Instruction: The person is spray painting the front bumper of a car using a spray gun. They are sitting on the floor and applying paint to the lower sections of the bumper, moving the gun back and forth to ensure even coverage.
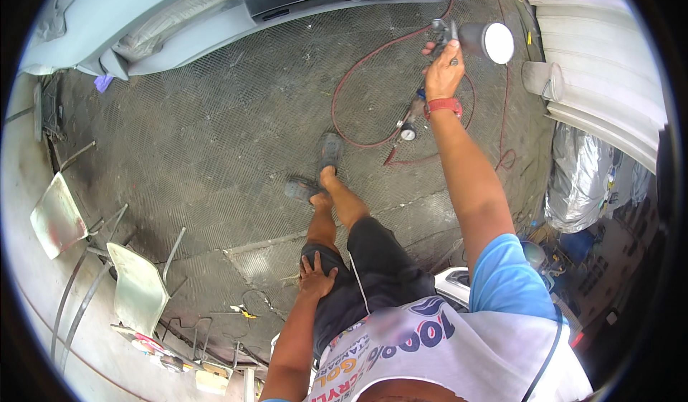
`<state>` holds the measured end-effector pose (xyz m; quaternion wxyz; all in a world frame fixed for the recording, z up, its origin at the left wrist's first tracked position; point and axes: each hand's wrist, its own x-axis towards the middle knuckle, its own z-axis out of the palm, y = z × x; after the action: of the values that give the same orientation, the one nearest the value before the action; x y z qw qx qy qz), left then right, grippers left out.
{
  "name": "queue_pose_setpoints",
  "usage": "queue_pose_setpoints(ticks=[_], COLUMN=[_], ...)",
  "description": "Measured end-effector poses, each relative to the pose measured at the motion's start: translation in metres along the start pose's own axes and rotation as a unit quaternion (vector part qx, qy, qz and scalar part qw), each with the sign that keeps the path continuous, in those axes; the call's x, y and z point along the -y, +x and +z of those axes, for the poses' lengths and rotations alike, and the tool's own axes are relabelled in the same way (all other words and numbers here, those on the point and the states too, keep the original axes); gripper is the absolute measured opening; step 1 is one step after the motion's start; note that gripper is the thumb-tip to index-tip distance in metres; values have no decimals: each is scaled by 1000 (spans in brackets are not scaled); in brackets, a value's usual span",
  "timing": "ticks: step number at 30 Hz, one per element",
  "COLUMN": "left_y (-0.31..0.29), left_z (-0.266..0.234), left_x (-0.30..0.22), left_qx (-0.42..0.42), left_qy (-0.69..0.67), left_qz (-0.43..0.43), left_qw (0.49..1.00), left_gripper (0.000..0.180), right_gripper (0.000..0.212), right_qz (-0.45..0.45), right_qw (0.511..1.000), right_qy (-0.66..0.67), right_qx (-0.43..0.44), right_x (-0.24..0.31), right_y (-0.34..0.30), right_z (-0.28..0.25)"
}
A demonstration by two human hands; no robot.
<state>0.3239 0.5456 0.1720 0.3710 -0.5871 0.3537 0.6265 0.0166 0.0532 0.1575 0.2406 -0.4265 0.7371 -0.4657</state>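
My right hand (445, 74) is stretched far forward, its fingers wrapped round the grip of a spray gun (444, 33). A dark cup with a round white top, the spray gun's cup (497, 42), juts out to the right of it. Below the grip a round pressure gauge (408, 132) hangs by the air hose (342, 81), which is red and loops over the floor. My left hand (316, 280) rests on my thigh, on the dark shorts (390, 269), with its fingers spread and nothing in it. The gun's nozzle and trigger are hard to make out.
A grey car bumper (193, 40) curves across the far side, partly masked with film. White chairs (137, 287) stand at the left. A whitish bucket (542, 81) and a silver sheet-covered bundle (577, 180) are at the right. The textured floor (215, 144) lies between.
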Motion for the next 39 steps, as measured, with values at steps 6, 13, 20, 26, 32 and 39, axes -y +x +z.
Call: queue_pose_setpoints(ticks=[6, 13, 20, 26, 32, 39], left_y=[5, 7, 6, 3, -7, 10], left_z=[0, -4, -16, -31, -37, 12], left_x=[-1, -2, -10, -19, -30, -18], left_qx=[6, 8, 22, -6, -107, 86], left_qy=[3, -6, 3, 38, 170, 257], left_qz=[0, 1, -10, -6, 82, 191], left_qw=[1000, 1000, 1000, 999, 976, 944], left_gripper=[105, 106, 107, 105, 91, 60], right_gripper=[66, 62, 61, 68, 66, 64], right_qz=[39, 61, 49, 26, 62, 93], right_qw=[990, 997, 992, 997, 992, 972], right_qy=[46, -36, -77, -68, -43, 52], right_qx=[131, 13, -84, -24, 103, 212], right_x=[28, 6, 13, 29, 56, 86], right_y=[-22, 52, 118, 120, 79, 15], right_z=[1, -36, -65, -55, -33, -11])
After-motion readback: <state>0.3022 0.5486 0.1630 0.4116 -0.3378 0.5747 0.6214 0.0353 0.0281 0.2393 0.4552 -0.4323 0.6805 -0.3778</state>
